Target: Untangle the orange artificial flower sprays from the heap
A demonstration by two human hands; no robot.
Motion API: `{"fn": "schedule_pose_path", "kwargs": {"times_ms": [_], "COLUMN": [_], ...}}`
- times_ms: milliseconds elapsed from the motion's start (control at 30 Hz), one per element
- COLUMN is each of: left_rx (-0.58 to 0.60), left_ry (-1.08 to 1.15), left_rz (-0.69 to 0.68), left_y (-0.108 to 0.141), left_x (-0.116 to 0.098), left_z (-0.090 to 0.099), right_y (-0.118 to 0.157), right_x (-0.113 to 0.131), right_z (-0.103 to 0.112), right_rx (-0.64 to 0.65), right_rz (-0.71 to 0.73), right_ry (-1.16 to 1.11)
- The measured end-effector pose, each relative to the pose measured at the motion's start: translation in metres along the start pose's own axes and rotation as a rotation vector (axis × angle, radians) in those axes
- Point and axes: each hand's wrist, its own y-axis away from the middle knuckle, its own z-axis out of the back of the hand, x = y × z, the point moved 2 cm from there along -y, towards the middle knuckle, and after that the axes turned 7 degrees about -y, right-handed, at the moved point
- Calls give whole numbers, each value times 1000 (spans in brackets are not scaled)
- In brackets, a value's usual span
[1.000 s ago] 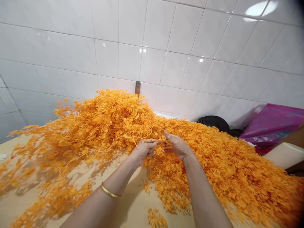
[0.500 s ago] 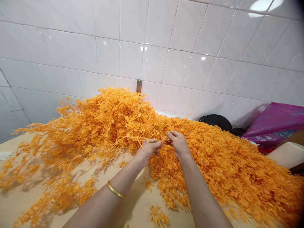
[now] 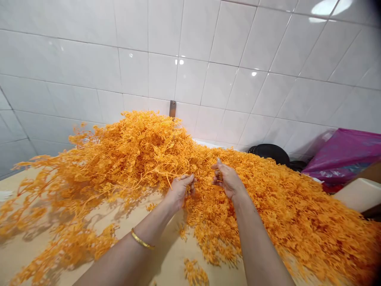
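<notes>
My left hand is closed, thumb against the fingers, on a thin orange artificial flower stem that runs off to the left. Just right of it, my right hand hovers over the flowers with its thumb and fingers apart, and I see nothing held in it. A tall tangle of orange branching plastic sprays lies to the left. On the right spreads a deep heap of loose orange plastic blossoms, reaching under and past my right forearm.
The pale tabletop shows between the piles, with a small cluster of blossoms near its front. A white tiled wall rises behind. Black round items, a purple bag and a white container stand at the right.
My right hand has moved right, away from my left hand, and its fingers have opened. My left hand has shifted slightly left with the stem.
</notes>
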Motion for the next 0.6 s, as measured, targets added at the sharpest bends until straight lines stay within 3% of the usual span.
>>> {"fn": "schedule_pose_path", "kwargs": {"times_ms": [100, 200, 300, 400, 500, 533, 600], "left_rx": [-42, -60, 12, 102, 65, 43, 28], "left_ry": [32, 35, -33, -61, 23, 65, 154], "left_rz": [-46, -70, -112, -123, -46, -17, 33], "left_y": [0, 2, 5, 7, 4, 3, 2], "left_x": [-5, -7, -7, -6, -7, -8, -10], "left_z": [1, 0, -5, -8, -3, -1, 2], "right_y": [8, 11, 5, -3, -7, -8, -7], "right_x": [-4, -8, -9, -3, 10, 13, 15], "right_z": [-7, -12, -13, -1, 19, 23, 23], "right_rx": [243, 364, 213, -122, -401, -432, -378], "right_rz": [-108, -71, 74, 256, 382, 379, 294], "right_ry": [224, 309, 228, 148, 45, -9, -79]}}
